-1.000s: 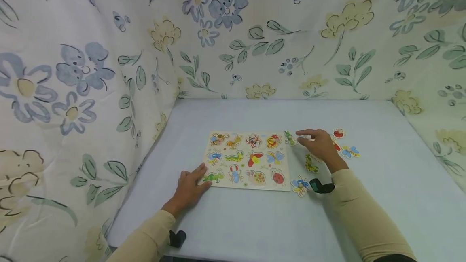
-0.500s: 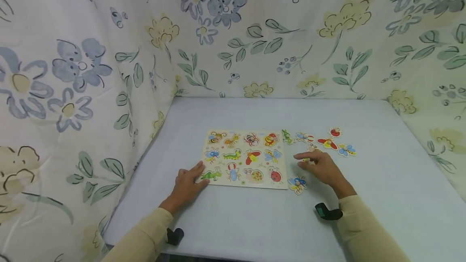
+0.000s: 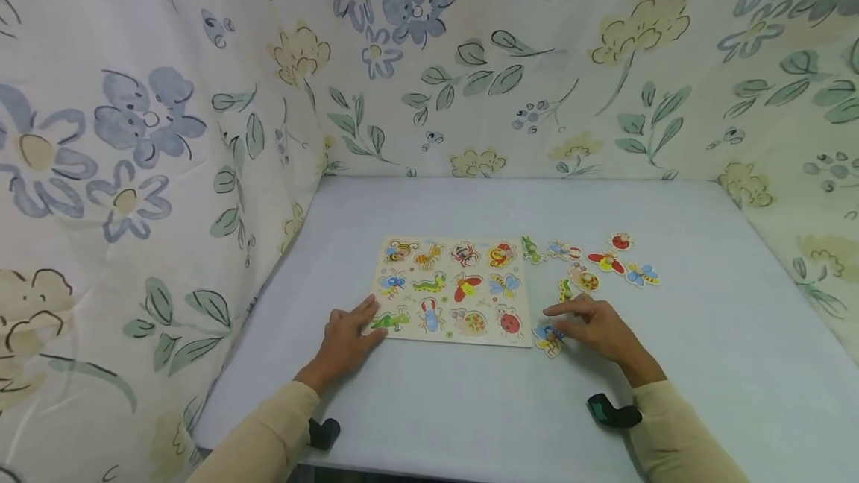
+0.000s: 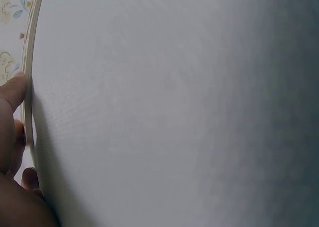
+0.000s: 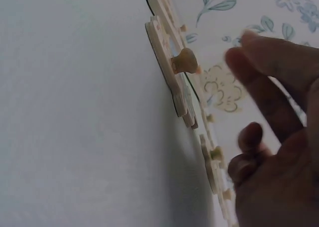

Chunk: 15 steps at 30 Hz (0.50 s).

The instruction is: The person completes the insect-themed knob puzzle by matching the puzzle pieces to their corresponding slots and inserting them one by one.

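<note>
A wooden peg puzzle board (image 3: pixel 483 338) with rows of printed insects lies flat on the table. My left hand (image 3: pixel 345 341) rests at its lower left corner, thumb at the front edge and fingers at the left edge. In the left wrist view, the fingertips (image 4: pixel 19 82) touch the board's rim. Over a blue mosquito-like puzzle piece (image 3: pixel 549 345), beside the board's lower right corner, hovers my right hand (image 3: pixel 604 330). Its thumb and forefinger are held near each other. The right wrist view shows these fingers apart from a piece's wooden knob (image 5: pixel 185 61).
Loose pieces lie right of the board: a grasshopper (image 3: pixel 530 250), a beetle (image 3: pixel 562 250), a snail (image 3: pixel 585 279), a red-winged bug (image 3: pixel 606 262), a ladybird (image 3: pixel 621 241), a dragonfly (image 3: pixel 642 274) and a partly covered caterpillar (image 3: pixel 565 289). Floral cloth (image 3: pixel 510 110) surrounds the table.
My right hand has moved from beside the grasshopper piece down towards me, to the mosquito-like piece. The beetle, snail and red-winged bug are uncovered. My left hand stays at the board's corner.
</note>
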### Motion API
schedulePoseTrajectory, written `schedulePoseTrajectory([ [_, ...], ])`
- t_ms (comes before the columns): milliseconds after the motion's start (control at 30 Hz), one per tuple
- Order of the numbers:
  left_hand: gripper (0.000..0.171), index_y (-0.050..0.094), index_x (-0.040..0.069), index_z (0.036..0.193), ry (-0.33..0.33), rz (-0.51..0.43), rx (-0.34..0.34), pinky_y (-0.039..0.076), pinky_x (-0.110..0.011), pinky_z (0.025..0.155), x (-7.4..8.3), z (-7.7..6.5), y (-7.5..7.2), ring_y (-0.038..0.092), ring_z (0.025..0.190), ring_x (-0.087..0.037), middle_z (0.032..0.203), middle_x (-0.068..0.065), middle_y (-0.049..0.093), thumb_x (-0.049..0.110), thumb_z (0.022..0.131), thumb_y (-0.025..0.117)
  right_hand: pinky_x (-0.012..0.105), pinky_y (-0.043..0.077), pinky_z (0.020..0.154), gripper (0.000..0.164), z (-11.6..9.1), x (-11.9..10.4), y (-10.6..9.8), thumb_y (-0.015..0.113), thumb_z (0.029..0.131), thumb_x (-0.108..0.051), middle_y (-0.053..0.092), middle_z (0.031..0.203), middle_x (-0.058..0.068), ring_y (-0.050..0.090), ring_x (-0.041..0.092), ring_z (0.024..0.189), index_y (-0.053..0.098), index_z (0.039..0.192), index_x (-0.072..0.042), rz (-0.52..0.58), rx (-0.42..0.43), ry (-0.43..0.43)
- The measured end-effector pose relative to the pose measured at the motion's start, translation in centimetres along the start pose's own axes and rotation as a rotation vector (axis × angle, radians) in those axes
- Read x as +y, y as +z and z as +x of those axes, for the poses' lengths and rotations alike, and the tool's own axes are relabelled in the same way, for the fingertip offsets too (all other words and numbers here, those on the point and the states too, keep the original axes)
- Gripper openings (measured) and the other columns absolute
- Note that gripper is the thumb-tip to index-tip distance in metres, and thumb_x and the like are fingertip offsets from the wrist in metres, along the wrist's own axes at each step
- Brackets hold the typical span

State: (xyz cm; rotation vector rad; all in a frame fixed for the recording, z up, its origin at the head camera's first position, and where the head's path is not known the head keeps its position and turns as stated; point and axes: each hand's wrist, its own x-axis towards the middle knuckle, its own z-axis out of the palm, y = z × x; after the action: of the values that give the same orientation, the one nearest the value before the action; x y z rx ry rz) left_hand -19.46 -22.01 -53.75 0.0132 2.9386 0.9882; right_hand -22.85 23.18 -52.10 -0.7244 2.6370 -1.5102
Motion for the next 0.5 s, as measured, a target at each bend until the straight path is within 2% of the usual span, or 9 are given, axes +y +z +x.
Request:
schedulePoseTrajectory([
  [100,0.064,0.045,0.016,0.144,-0.004,0.002,-0.008,0.028,-0.038,0.076,0.0,0.0,-0.1,0.033,0.097,-0.023,0.152,0.011,0.031,0.037,0.089,0.069,0.027,0.039,0.07,0.019,-0.4,0.3,0.1,0.078,0.082,-0.011,0.062,0.09,0.0,0.047,0.018,0.084,0.077,0.101,-0.009,0.018,-0.048,0.026],
  [233,0.064,0.045,0.015,0.144,0.01,0.007,-0.008,0.028,-0.038,0.077,0.0,0.1,0.0,0.033,0.097,-0.023,0.152,0.011,0.031,0.037,0.089,0.069,0.027,0.042,0.07,0.015,-0.6,1.1,0.2,0.078,0.082,-0.013,0.066,0.093,-0.007,0.052,0.013,0.084,0.078,0.097,-0.015,-0.039,-0.074,0.04],
  [367,0.064,0.045,0.016,0.144,0.01,0.013,-0.007,0.028,-0.039,0.078,0.1,0.2,0.0,0.034,0.098,-0.023,0.152,0.011,0.031,0.037,0.089,0.069,0.027,0.042,0.068,0.015,-0.4,1.4,0.3,0.079,0.081,-0.012,0.068,0.093,-0.01,0.053,0.013,0.082,0.078,0.094,-0.017,-0.079,-0.062,0.004],
  [500,0.064,0.045,0.017,0.144,-0.008,0.018,-0.013,0.028,-0.039,0.078,0.1,0.3,-0.1,0.034,0.099,-0.023,0.152,0.012,0.03,0.037,0.089,0.069,0.029,0.041,0.066,0.015,-0.4,1.0,0.5,0.079,0.079,-0.008,0.07,0.093,-0.006,0.053,0.016,0.081,0.078,0.093,-0.014,-0.087,-0.046,-0.043],
])
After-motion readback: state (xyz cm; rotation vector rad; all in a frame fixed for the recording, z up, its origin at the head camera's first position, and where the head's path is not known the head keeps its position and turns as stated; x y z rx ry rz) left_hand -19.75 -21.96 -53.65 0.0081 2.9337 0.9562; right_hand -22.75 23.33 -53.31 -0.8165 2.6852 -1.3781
